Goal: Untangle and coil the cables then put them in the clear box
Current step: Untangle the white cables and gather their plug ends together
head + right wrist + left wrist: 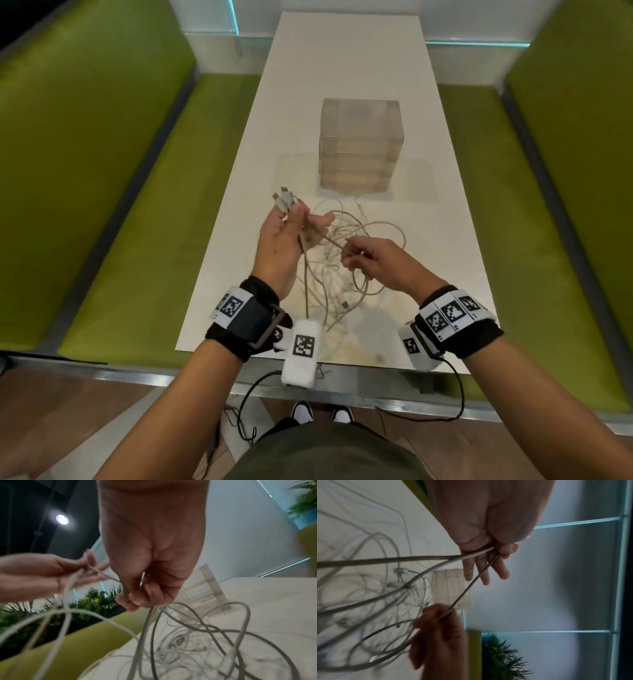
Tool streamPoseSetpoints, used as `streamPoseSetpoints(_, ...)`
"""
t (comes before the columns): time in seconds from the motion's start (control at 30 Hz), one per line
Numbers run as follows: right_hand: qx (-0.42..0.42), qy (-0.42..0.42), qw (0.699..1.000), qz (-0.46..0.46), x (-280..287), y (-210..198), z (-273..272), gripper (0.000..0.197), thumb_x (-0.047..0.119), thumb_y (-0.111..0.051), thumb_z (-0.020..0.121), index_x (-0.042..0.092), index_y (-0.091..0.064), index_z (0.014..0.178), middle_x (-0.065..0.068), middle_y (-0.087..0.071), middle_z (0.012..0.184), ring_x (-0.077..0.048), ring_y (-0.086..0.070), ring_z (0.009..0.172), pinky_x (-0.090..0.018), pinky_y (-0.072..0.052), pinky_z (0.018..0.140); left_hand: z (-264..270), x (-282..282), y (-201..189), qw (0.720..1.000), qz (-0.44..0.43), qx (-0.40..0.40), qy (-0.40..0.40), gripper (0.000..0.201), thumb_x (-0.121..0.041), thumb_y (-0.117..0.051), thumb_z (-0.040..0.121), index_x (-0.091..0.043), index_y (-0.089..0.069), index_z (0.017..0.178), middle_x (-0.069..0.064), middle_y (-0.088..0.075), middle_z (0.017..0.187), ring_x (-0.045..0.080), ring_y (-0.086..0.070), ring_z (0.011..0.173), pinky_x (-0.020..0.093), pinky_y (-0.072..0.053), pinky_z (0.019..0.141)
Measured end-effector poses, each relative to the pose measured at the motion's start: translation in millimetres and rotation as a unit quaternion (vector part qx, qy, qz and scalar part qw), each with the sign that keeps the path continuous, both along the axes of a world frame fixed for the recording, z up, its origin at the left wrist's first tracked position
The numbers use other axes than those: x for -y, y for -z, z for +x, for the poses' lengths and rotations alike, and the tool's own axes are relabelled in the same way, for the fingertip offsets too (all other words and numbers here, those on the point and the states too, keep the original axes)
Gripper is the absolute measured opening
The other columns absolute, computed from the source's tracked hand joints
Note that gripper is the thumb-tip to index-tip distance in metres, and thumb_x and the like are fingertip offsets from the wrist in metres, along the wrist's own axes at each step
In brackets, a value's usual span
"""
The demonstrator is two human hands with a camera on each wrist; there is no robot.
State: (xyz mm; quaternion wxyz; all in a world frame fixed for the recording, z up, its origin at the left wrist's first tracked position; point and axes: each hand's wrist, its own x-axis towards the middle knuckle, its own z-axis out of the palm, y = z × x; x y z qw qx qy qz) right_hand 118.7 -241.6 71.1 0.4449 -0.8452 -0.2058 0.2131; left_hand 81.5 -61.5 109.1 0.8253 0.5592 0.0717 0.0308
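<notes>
Near the counter's [342,61] front edge, the cables [346,274] are one tangled heap, so the task looks barely begun. The left hand [284,240] grips several connector ends bunched together, lifted above the heap. The right hand [376,260] pinches a single strand stretched taut from the left. No cable appears coiled yet. The clear box [361,147] stands just beyond the heap, toward the counter's middle, and nothing shows inside it. Separating, coiling and boxing every cable all remain.
</notes>
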Motion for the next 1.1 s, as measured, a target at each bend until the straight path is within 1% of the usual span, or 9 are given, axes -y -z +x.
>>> streamPoseSetpoints(0.07, 0.014, 0.021, 0.999, -0.041, 10, 15, 6, 0.018, -0.001, -0.053, 0.089, 0.014, -0.057, 0.081, 0.002, -0.062, 0.077, 0.010, -0.052, 0.053, -0.007, -0.039, 0.056, 1, -9, -14, 0.999, -0.032, 0.031, -0.020, 0.022, -0.020, -0.032, 0.103, -0.012, -0.046, 0.088, -0.002, -0.058, 0.057, 0.023, -0.070, 0.073, 0.044, -0.055, 0.086)
streamPoseSetpoints(0.13, 0.016, 0.064, 0.996, -0.054, 22, 28, 13, 0.018, 0.000, -0.052, 0.090, 0.014, -0.059, 0.080, 0.000, -0.062, 0.075, 0.009, -0.052, 0.052, -0.010, -0.038, 0.056, 1, -21, -29, 0.996, -0.053, 0.057, -0.046, 0.024, -0.020, -0.030, 0.104, -0.013, -0.045, 0.087, -0.005, -0.047, 0.052, 0.013, -0.057, 0.052, 0.037, -0.056, 0.071)
streamPoseSetpoints(0.2, 0.008, 0.117, 0.992, -0.039, 31, 33, 18, 0.014, 0.006, -0.054, 0.091, 0.011, -0.063, 0.082, -0.004, -0.063, 0.074, 0.006, -0.051, 0.049, -0.010, -0.039, 0.052, 2, -34, -38, 0.993, -0.062, 0.064, -0.073, 0.025, -0.022, -0.032, 0.104, -0.014, -0.046, 0.084, -0.007, -0.040, 0.053, 0.008, -0.039, 0.046, 0.025, -0.046, 0.055)
streamPoseSetpoints(0.3, 0.025, 0.145, 0.989, -0.013, 31, 29, 25, 0.013, 0.008, -0.055, 0.091, 0.011, -0.065, 0.083, -0.006, -0.064, 0.075, 0.002, -0.051, 0.048, -0.009, -0.040, 0.052, 5, -45, -32, 0.995, -0.041, 0.032, -0.079, 0.026, -0.024, -0.033, 0.104, -0.015, -0.047, 0.083, -0.008, -0.037, 0.053, 0.006, -0.027, 0.045, 0.019, -0.030, 0.046)
streamPoseSetpoints(0.4, 0.048, 0.143, 0.987, 0.049, 25, 17, 27, 0.015, 0.011, -0.056, 0.092, 0.018, -0.065, 0.082, -0.004, -0.063, 0.071, -0.003, -0.049, 0.051, -0.016, -0.043, 0.056, 8, -40, -13, 0.997, 0.052, -0.023, -0.044, 0.028, -0.027, -0.034, 0.104, -0.015, -0.051, 0.086, -0.009, -0.035, 0.054, 0.005, -0.026, 0.044, 0.020, -0.025, 0.047)
streamPoseSetpoints(0.57, 0.066, 0.106, 0.985, 0.116, 8, -4, 21, 0.010, 0.011, -0.058, 0.092, 0.011, -0.067, 0.087, 0.002, -0.058, 0.068, 0.000, -0.049, 0.056, -0.013, -0.041, 0.056, 4, -3, 9, 0.971, 0.211, -0.087, 0.075, 0.025, -0.044, -0.051, 0.094, -0.020, -0.054, 0.089, -0.010, -0.036, 0.064, 0.007, -0.030, 0.053, 0.023, -0.030, 0.054)
streamPoseSetpoints(0.8, 0.106, 0.071, 0.986, 0.103, 0, -1, 17, 0.009, 0.011, -0.061, 0.090, 0.008, -0.069, 0.089, 0.012, -0.059, 0.072, 0.001, -0.053, 0.065, -0.011, -0.039, 0.063, 10, 26, 10, 0.979, 0.167, -0.053, 0.100, 0.021, -0.034, -0.051, 0.096, -0.023, -0.065, 0.108, -0.014, -0.044, 0.060, 0.006, -0.031, 0.051, 0.019, -0.032, 0.050)
streamPoseSetpoints(0.93, 0.151, 0.049, 0.984, 0.083, -3, 2, 13, 0.012, 0.005, -0.057, 0.091, 0.004, -0.069, 0.094, 0.014, -0.056, 0.074, 0.004, -0.053, 0.069, -0.007, -0.039, 0.065, 14, 27, 8, 0.980, 0.171, -0.042, 0.096, 0.025, -0.030, -0.045, 0.099, -0.013, -0.063, 0.093, -0.012, -0.052, 0.053, 0.006, -0.030, 0.047, 0.021, -0.028, 0.049)
streamPoseSetpoints(1.1, 0.166, 0.020, 0.986, -0.004, -2, 12, 22, 0.011, 0.012, -0.057, 0.092, 0.007, -0.066, 0.087, 0.016, -0.050, 0.076, 0.004, -0.049, 0.073, -0.010, -0.035, 0.068, 12, 18, 0, 0.980, 0.179, -0.012, 0.091, 0.028, -0.032, -0.042, 0.099, -0.012, -0.050, 0.081, -0.015, -0.035, 0.047, 0.005, -0.026, 0.045, 0.023, -0.028, 0.049)
